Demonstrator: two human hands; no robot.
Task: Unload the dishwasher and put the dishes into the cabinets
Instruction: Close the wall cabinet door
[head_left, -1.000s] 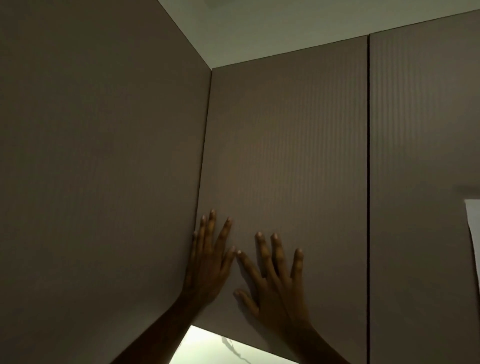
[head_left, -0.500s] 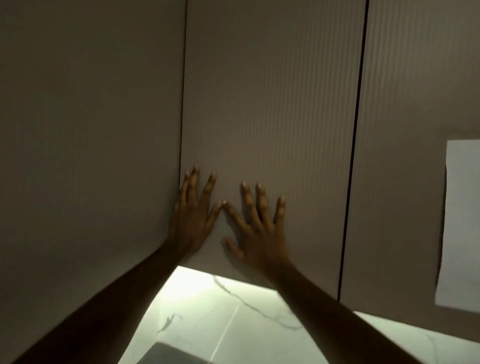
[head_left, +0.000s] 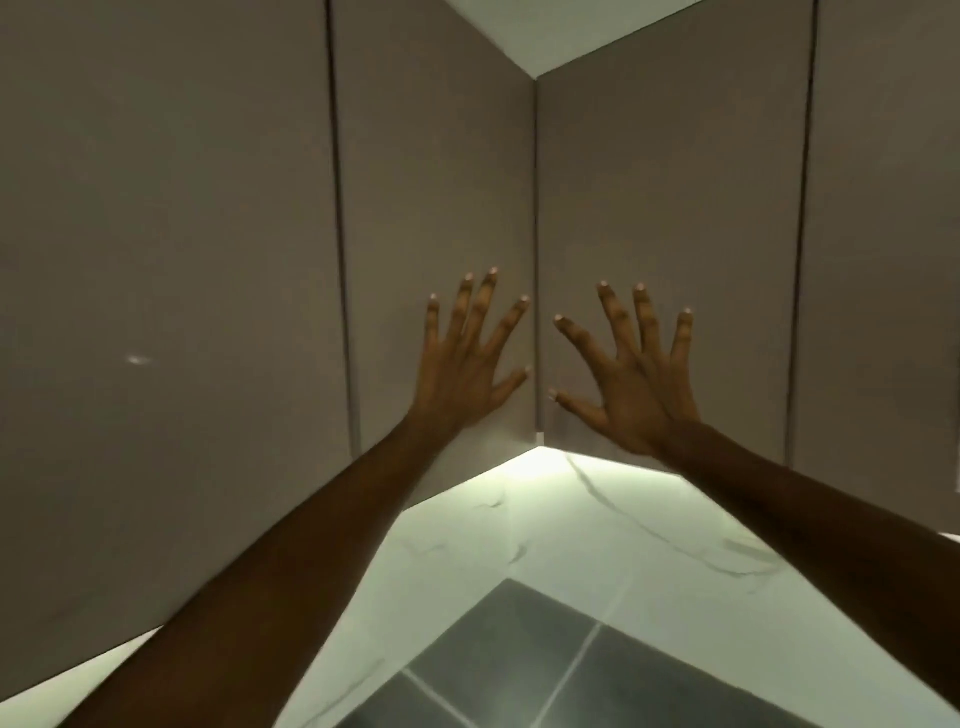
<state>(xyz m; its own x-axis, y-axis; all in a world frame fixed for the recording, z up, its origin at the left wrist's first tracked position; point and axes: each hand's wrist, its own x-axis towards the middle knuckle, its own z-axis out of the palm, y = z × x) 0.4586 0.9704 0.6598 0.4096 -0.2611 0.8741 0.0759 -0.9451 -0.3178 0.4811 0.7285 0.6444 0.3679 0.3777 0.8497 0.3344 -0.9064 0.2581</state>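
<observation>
Taupe upper cabinets meet in an inside corner ahead of me, all doors closed. My left hand (head_left: 467, 358) lies flat with spread fingers on the left corner door (head_left: 431, 197). My right hand (head_left: 631, 374) lies flat with spread fingers on the right corner door (head_left: 670, 208), just across the corner seam. Neither hand holds anything. No dishes and no dishwasher are in view.
More closed doors run to the far left (head_left: 166, 260) and far right (head_left: 883, 234). Below the cabinets a lit white marble backsplash (head_left: 519, 519) shows, with a dark tiled surface (head_left: 545, 665) under it. A strip of ceiling (head_left: 545, 31) shows at the top.
My view swung left, bringing the corner seam to the middle. The hands, side by side on one door before, are now apart, one on each side of the corner.
</observation>
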